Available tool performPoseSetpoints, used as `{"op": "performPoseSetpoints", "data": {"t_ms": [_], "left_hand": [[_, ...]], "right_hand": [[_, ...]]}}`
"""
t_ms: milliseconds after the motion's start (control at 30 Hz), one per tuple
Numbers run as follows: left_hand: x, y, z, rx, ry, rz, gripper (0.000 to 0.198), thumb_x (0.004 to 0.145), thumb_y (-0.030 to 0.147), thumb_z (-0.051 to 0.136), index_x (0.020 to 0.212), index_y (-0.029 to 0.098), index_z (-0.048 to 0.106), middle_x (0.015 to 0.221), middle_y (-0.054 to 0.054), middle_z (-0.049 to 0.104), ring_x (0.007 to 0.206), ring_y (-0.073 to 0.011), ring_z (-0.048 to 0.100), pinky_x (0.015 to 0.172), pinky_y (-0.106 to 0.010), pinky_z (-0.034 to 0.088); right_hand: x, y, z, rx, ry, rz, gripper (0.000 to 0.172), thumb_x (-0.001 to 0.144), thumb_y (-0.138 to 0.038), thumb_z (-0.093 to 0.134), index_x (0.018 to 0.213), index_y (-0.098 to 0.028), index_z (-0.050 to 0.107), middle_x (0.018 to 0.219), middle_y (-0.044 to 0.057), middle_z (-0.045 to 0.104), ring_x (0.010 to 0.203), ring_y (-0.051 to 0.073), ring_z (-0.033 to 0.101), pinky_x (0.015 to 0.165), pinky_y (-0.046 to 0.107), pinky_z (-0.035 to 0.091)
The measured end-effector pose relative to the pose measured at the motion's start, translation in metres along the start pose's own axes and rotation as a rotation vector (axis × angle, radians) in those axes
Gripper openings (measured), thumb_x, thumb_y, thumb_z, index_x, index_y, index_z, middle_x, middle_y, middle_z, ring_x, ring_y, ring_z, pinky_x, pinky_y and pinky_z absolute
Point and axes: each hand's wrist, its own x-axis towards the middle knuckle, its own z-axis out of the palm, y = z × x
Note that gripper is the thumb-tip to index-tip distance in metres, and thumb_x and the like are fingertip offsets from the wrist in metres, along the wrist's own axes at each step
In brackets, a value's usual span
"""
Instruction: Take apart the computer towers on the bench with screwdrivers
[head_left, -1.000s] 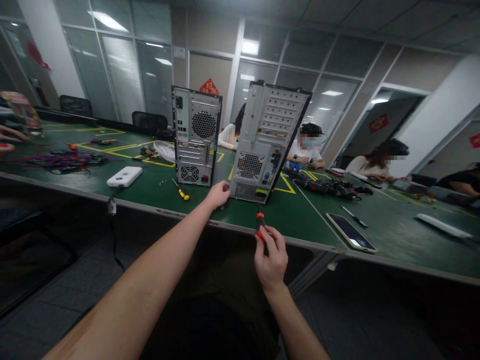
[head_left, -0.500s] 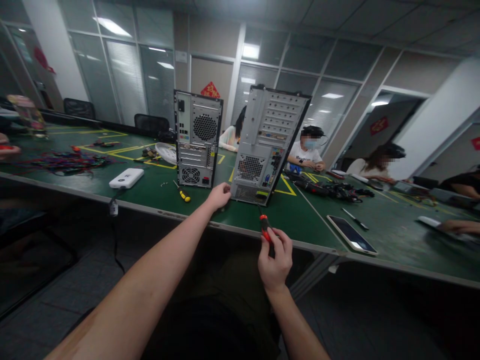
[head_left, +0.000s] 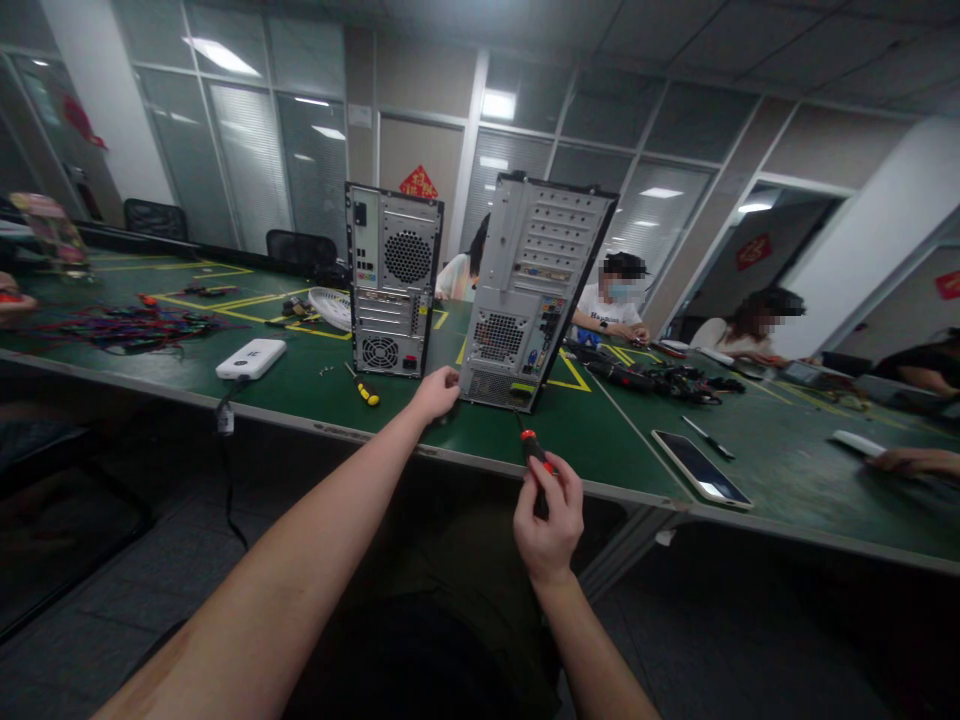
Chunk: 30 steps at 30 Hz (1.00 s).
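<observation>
Two computer towers stand on the green table with their rear panels facing me. My left hand [head_left: 437,391] reaches out to the bottom left corner of the nearer, tilted tower [head_left: 534,285], fingers curled against it. My right hand [head_left: 551,517] is closed around a red and black screwdriver [head_left: 534,449], whose tip points up toward that tower's lower edge. The second tower [head_left: 391,277] stands upright just to the left.
A yellow-handled screwdriver [head_left: 364,389], loose screws and a white box [head_left: 250,358] lie left of the towers. A phone [head_left: 700,467] lies near the table edge at right, beside a cable pile [head_left: 660,378]. Several seated people work at the far side.
My right hand with the screwdriver has shifted slightly right and its tip now leans more toward the tilted tower. My left hand stays at the tower's corner.
</observation>
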Motion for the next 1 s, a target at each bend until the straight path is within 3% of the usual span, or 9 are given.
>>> {"op": "performPoseSetpoints", "data": {"t_ms": [133,267,367,533,767,900,1000], "left_hand": [[0.000,0.001,-0.001,0.003,-0.007,0.005,0.026,0.089,0.014,0.063,0.113,0.018,0.072,0.113,-0.008,0.078,0.102,-0.0203,0.072,0.092,-0.030,0.055],[0.000,-0.001,-0.001,-0.004,-0.009,-0.002,0.026,0.089,0.015,0.064,0.114,0.019,0.072,0.114,-0.008,0.078,0.103,-0.0197,0.071,0.091,-0.028,0.055],[0.001,-0.002,0.000,-0.011,-0.009,-0.005,0.027,0.089,0.016,0.065,0.114,0.019,0.072,0.114,-0.008,0.078,0.102,-0.0194,0.071,0.089,-0.027,0.055],[0.003,-0.004,0.002,-0.005,0.005,0.019,0.025,0.087,0.014,0.065,0.111,0.019,0.073,0.110,-0.008,0.078,0.100,-0.0197,0.072,0.092,-0.029,0.055],[0.002,-0.002,0.002,0.025,0.010,0.016,0.026,0.085,0.013,0.063,0.109,0.019,0.073,0.110,-0.007,0.078,0.102,-0.0195,0.072,0.097,-0.030,0.055],[0.004,-0.005,0.002,0.007,-0.003,0.017,0.026,0.086,0.014,0.063,0.110,0.020,0.073,0.112,-0.007,0.078,0.103,-0.0202,0.072,0.096,-0.030,0.055],[0.006,-0.009,0.004,-0.001,-0.004,0.023,0.027,0.086,0.016,0.064,0.111,0.021,0.073,0.112,-0.007,0.078,0.102,-0.0200,0.072,0.094,-0.030,0.055]], "right_hand": [[0.001,-0.002,-0.001,0.024,-0.005,0.024,0.033,0.100,-0.013,0.060,0.130,-0.024,0.072,0.124,0.013,0.066,0.096,0.021,0.074,0.083,0.038,0.066],[0.003,0.000,-0.002,-0.028,0.020,0.038,0.015,0.096,-0.024,0.074,0.111,-0.021,0.073,0.104,0.009,0.066,0.094,0.022,0.070,0.078,0.038,0.066],[0.003,0.001,-0.002,-0.010,0.017,0.051,0.014,0.094,-0.026,0.078,0.103,-0.020,0.069,0.103,0.009,0.066,0.096,0.023,0.070,0.080,0.039,0.065],[0.000,0.001,-0.002,0.023,-0.044,0.017,0.011,0.098,-0.019,0.069,0.109,-0.022,0.071,0.111,0.010,0.069,0.101,0.023,0.072,0.085,0.040,0.065],[-0.002,-0.005,-0.004,0.035,-0.055,0.026,0.030,0.101,-0.015,0.061,0.128,-0.022,0.070,0.124,0.013,0.070,0.112,0.025,0.072,0.095,0.044,0.063],[0.000,-0.002,-0.009,-0.012,-0.019,0.067,0.012,0.099,-0.024,0.070,0.110,-0.020,0.072,0.106,0.010,0.070,0.097,0.023,0.071,0.084,0.039,0.063],[0.001,0.001,-0.014,-0.047,-0.014,0.086,0.011,0.096,-0.029,0.076,0.100,-0.020,0.072,0.099,0.007,0.066,0.088,0.020,0.068,0.076,0.034,0.061]]}}
